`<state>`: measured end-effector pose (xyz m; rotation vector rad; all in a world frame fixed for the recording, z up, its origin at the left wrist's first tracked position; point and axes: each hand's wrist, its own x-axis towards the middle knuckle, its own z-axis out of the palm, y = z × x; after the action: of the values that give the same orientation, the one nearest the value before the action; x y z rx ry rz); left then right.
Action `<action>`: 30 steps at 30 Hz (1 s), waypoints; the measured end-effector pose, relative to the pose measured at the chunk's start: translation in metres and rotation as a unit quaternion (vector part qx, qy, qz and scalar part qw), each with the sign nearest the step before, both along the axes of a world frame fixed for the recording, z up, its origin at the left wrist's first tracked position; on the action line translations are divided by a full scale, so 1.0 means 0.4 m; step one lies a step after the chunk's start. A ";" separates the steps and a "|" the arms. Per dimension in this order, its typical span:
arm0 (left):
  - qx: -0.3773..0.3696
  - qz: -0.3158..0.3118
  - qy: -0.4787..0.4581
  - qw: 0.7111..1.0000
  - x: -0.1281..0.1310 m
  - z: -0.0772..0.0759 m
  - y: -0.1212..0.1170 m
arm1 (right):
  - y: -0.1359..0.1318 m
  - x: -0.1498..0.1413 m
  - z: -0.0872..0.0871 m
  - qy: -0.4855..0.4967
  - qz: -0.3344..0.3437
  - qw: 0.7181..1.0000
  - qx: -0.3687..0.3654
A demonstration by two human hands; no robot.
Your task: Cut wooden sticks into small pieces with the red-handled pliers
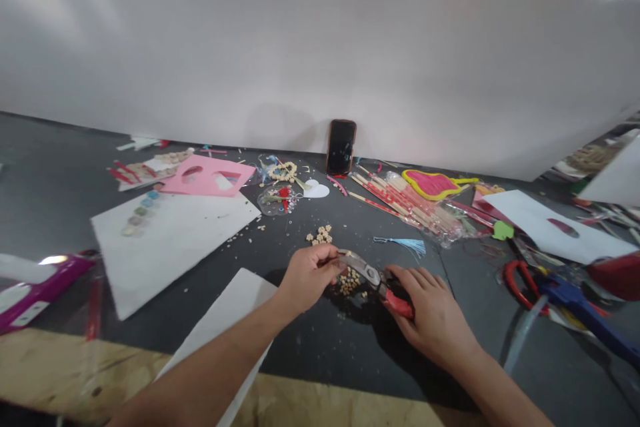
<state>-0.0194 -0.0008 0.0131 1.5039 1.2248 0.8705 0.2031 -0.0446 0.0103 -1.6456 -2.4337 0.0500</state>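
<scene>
The right hand (434,312) is wrapped around red-handled metal pliers (369,273); the left hand (306,277) curls at their tip, its hold unclear, near small tan beads (349,282).

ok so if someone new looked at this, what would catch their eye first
Probably the red-handled pliers in the right hand, their nose at the left hand. Next, the dark-screened smartphone standing upright before the white partition, then the bright pink, yellow-edged piece to its right on the dark table.
</scene>
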 end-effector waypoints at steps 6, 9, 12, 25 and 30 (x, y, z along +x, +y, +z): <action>-0.008 -0.025 0.006 1.000 -0.003 -0.001 0.000 | 0.000 0.002 0.004 -0.004 0.005 1.000 -0.013; -0.007 -0.030 0.017 0.999 -0.003 0.000 0.000 | 0.001 0.003 0.007 -0.004 0.006 1.000 -0.016; -0.009 -0.032 0.019 0.999 -0.003 -0.001 0.000 | -0.001 0.002 0.011 0.002 0.008 1.000 -0.022; -0.003 -0.022 -0.030 0.999 0.004 0.013 -0.005 | -0.014 -0.014 0.022 0.004 -0.009 0.999 -0.033; -0.017 -0.014 -0.074 0.997 0.004 -0.006 0.002 | -0.007 -0.010 0.006 0.011 -0.013 1.000 -0.002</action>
<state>-0.0179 0.0002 0.0107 1.4004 1.1040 0.9207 0.1992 -0.0473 0.0127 -1.6693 -2.3964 0.0694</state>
